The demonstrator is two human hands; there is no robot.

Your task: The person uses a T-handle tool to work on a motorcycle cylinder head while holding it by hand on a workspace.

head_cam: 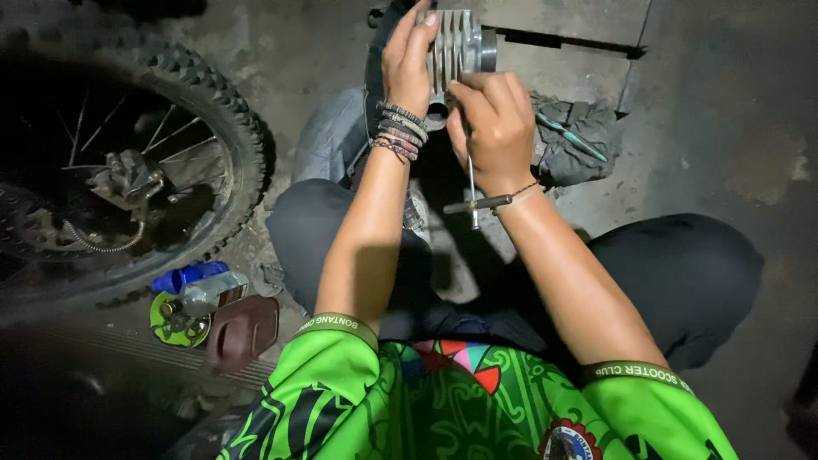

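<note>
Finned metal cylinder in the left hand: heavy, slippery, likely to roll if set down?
The finned metal cylinder looks like solid cast metal, so probably heavy for its size and rigid. Its deep fins give the left hand grip, so slipping seems unlikely. Laid on its round side it might roll; the fins look thin and chippable.

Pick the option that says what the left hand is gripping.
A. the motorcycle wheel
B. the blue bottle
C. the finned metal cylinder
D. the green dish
C: the left hand is wrapped around the finned metal cylinder, while the right hand holds a thin T-handle tool against it.
</note>
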